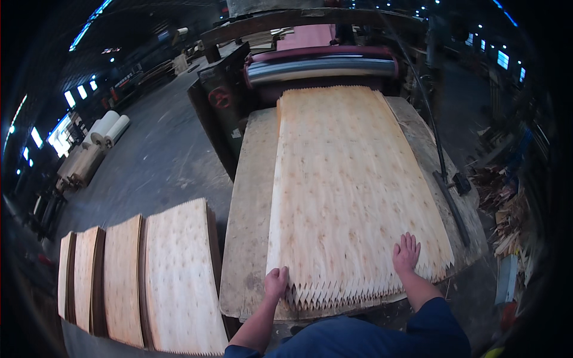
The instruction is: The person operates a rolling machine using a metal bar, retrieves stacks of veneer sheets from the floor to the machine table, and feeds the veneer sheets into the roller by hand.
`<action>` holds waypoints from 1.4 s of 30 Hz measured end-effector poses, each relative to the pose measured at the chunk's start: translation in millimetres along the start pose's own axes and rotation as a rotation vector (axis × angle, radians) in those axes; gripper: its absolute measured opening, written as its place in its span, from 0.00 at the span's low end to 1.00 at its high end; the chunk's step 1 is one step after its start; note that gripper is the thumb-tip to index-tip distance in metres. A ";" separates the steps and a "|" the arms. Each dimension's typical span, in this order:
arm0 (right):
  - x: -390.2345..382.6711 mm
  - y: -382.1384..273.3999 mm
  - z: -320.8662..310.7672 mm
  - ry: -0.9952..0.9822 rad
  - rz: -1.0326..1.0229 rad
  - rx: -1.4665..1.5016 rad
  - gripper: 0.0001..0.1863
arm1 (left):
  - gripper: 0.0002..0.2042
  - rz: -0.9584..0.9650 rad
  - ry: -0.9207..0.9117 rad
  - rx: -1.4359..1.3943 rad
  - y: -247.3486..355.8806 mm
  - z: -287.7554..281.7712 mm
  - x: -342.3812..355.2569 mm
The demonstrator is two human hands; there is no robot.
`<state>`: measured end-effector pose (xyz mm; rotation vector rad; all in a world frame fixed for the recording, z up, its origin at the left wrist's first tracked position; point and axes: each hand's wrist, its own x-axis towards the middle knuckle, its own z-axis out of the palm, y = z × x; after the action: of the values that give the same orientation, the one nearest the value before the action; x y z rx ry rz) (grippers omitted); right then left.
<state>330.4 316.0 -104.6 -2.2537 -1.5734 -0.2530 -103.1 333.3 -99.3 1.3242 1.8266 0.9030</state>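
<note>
A long pale wood veneer sheet [349, 191] with a zigzag-cut near edge lies on a worn wooden feed table [249, 227]. Its far end reaches the steel roller [319, 67] of a dark machine [218, 98]. My left hand [276, 282] grips the sheet's near left corner, fingers curled over the jagged edge. My right hand [406, 253] lies flat on the sheet near its right corner, fingers spread. Both arms wear dark blue sleeves.
Several stacks of similar veneer sheets [179, 280] stand in a row to my left. White rolls [110, 128] lie on the concrete floor at far left. A long-handled tool [447, 191] rests along the table's right side, with wood scraps [507, 215] beyond it.
</note>
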 end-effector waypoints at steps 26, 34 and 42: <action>-2.0 1.0 2.4 0.085 0.068 -0.006 0.24 | 0.19 0.007 0.045 -0.082 34.6 -6.7 -19.9; 0.1 -1.6 1.3 0.056 0.083 -0.041 0.24 | 0.19 -0.026 0.043 -0.120 -0.4 4.0 -8.4; 0.8 2.3 5.2 -0.010 0.124 -0.004 0.26 | 0.19 -0.016 0.039 -0.139 -1.5 5.1 -7.3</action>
<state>332.6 318.0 -109.5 -2.3483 -1.4328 -0.2114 -97.8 326.6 -102.2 1.2116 1.7674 1.0349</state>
